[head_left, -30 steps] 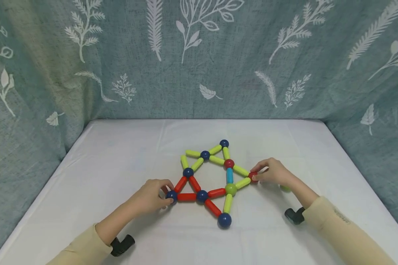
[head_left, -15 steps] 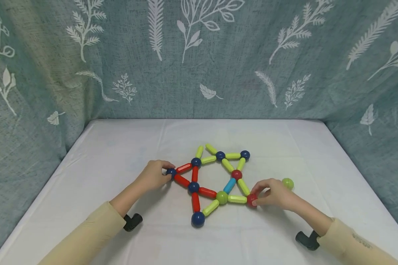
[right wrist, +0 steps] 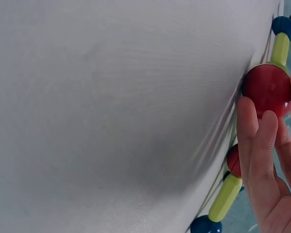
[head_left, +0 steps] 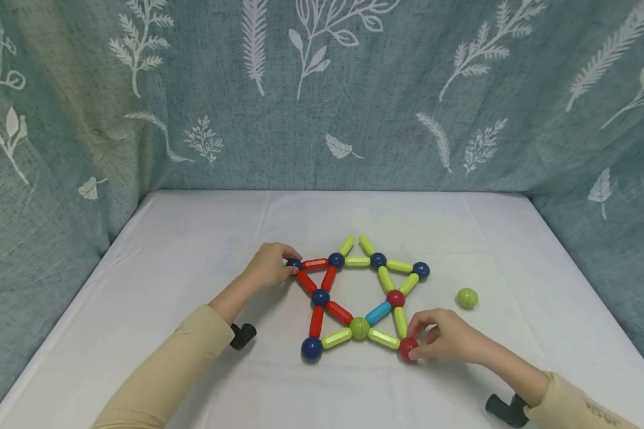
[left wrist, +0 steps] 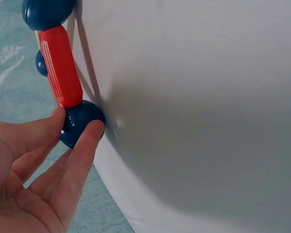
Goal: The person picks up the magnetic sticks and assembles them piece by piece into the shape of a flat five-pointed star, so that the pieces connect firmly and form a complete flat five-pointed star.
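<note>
A star-like frame of coloured rods and balls lies flat on the white table. At its upper left corner, my left hand [head_left: 270, 265] pinches a blue ball [left wrist: 80, 124] that joins two red rods [head_left: 307, 282]. My right hand [head_left: 446, 336] grips a red ball [head_left: 407, 350] at the lower right corner, where two yellow-green rods [head_left: 384, 339] meet. A green ball [head_left: 359, 328] and a short blue rod [head_left: 378, 313] sit between other joints. Two yellow-green rods at the top, one being the left rod [head_left: 346, 245], have free ends that stand apart.
A loose green ball [head_left: 467, 298] lies on the table [head_left: 220, 226] to the right of the frame. Behind the table hangs a blue-green curtain [head_left: 279, 149] with white leaf prints. A black wrist camera [head_left: 242, 336] sticks out below the left sleeve.
Both hands have turned the whole frame clockwise. The left hand has moved up and away, the right hand down and nearer. The loose green ball has come out from behind the right arm.
</note>
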`<state>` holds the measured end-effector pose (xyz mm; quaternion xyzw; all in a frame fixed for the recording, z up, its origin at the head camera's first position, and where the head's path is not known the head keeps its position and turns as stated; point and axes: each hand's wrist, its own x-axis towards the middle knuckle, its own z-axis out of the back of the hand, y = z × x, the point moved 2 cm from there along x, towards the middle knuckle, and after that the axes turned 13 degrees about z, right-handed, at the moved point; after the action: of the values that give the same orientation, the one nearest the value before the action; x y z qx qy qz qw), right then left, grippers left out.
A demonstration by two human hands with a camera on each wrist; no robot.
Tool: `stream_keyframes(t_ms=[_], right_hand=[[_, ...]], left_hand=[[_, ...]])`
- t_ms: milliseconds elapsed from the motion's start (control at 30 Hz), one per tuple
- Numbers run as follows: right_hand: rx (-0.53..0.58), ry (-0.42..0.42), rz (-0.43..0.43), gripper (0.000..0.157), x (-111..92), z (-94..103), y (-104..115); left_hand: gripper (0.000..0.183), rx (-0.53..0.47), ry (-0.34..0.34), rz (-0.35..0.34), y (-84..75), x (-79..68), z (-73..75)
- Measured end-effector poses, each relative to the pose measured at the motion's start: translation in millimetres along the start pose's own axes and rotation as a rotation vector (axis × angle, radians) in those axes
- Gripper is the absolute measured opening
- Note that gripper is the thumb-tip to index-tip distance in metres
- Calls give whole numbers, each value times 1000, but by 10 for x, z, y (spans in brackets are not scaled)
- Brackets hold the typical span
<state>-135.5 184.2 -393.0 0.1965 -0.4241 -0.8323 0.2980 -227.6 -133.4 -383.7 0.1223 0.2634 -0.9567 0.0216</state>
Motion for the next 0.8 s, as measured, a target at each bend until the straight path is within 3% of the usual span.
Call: stream_keyframes(t_ms=[233,400,500,700,800], right_hand=[[28,26,39,23,-51,13,-6],[18,19,84,25,-108,143,-40],[-36,-39,123,29,-140,289,-94],[-151,-252,204,31,-226,687,-277],[-155,-285,195,35,-267,854,-404]], left_hand=[[23,31,8,18,9,-15,4],[23,19,10,34,7,-6,-20],[24,19,8,47,5,-12,-26],[23,22,-2,44,0,-34,-23],[23,17,-10,23,-3,-42,-21]])
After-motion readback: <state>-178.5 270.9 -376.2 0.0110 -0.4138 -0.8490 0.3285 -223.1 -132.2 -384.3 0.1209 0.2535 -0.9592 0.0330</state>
